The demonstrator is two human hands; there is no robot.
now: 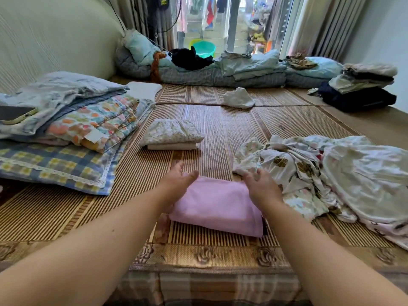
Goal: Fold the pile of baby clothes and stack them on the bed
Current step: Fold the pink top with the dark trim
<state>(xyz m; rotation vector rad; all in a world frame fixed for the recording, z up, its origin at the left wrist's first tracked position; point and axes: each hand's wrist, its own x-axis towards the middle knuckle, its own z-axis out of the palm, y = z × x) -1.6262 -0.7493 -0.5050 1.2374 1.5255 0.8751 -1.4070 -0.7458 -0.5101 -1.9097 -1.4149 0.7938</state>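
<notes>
Pink garment point(217, 208) lies folded flat; rumpled floral pile point(320, 173) just right — small folded stack point(171, 134) beyond.

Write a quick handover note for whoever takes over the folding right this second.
Left hand: open, at the far left corner of the folded pink cloth.
Right hand: open, at its far right corner.
Done: pink cloth folded, lying near the front of the mat; a small folded stack sits beyond it.
Left: probably add the pink cloth to the stack, then fold the loose pile on the right.
</notes>
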